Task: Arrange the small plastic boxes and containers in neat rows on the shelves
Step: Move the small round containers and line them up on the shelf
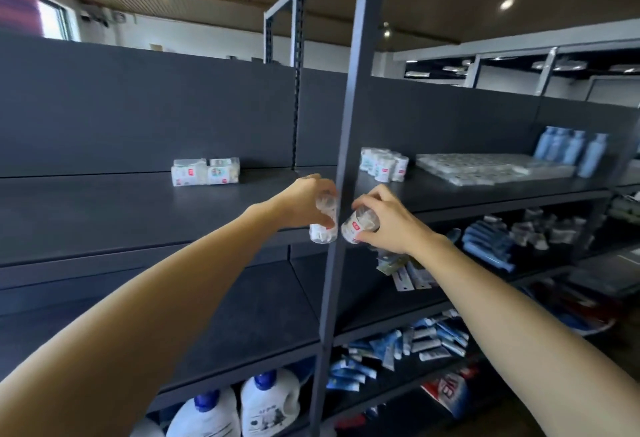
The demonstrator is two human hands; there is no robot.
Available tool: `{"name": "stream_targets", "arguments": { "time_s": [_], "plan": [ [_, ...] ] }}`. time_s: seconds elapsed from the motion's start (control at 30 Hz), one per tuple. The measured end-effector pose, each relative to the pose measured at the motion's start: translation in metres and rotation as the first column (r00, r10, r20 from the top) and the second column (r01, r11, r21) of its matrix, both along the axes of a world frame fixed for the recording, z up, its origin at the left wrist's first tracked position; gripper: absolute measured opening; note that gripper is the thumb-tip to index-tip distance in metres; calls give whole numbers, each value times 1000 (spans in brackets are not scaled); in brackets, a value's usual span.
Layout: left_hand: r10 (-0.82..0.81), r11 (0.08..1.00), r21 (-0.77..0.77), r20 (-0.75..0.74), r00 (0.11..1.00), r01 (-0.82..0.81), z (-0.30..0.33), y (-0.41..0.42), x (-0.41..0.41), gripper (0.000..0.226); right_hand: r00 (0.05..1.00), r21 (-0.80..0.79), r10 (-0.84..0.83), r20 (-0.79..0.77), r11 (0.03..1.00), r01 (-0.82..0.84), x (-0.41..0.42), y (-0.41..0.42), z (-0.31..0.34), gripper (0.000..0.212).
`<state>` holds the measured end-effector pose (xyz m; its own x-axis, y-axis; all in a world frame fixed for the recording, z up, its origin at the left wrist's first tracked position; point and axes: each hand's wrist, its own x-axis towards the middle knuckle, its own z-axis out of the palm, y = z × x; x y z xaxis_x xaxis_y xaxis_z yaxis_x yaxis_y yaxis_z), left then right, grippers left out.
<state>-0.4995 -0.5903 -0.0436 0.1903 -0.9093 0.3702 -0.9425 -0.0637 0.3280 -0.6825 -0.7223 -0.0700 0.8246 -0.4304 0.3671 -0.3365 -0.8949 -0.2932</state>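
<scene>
My left hand (304, 202) grips a small clear round container (323, 225) with white contents, just left of the dark upright post (349, 145). My right hand (391, 218) holds a similar container (356, 227) with a red label, tilted, just right of the post. Both hover over the front edge of the top shelf (104, 214). On that shelf a row of small clear boxes (206, 171) stands at the back left. A cluster of round containers (382, 164) stands right of the post.
Flat clear packs (478, 166) and light blue bottles (568, 152) fill the top shelf's right part. Lower shelves carry blue packets (488, 246), tubes (426, 339) and, at the bottom, white detergent jugs (270, 398). A dark back panel (138, 107) rises behind the shelf.
</scene>
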Motion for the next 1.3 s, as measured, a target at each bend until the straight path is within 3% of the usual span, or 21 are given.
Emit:
{"name": "stream_targets", "arguments": {
  "time_s": [0.2, 0.3, 0.47, 0.6, 0.77, 0.97, 1.1, 1.3],
  "plan": [
    [-29, 999, 41, 71, 997, 26, 0, -52, -49, 19, 998, 12, -23, 64, 1000, 23, -31, -56, 0, 68],
    [50, 998, 26, 53, 997, -52, 3, -82, -73, 43, 996, 20, -10, 90, 1000, 8, -49, -93, 6, 64],
    [123, 991, -49, 25, 992, -121, 6, -142, -107, 24, 989, 20, 44, 143, 999, -47, -86, -149, 1, 62],
    [157, 980, -123, 12, 988, -154, 2, -181, -132, 43, 982, 12, 73, 173, 997, -77, -107, -192, -11, 65],
    [214, 965, -146, -44, 976, -218, -2, -217, -147, 48, 978, -21, 98, 186, 995, -96, -109, -233, -8, 63],
    [276, 937, -196, -92, 957, -289, -2, -254, -135, 51, 972, 2, 126, 200, 992, -129, -81, -271, 1, 61],
    [288, 935, -184, -103, 952, -303, -11, -283, -113, 42, 975, -8, 154, 158, 988, -155, -61, -296, 0, 49],
    [291, 942, -150, -81, 953, -300, -28, -324, -75, 40, 973, -11, 209, 100, 978, -209, -25, -340, -5, 50]
  ]
}}
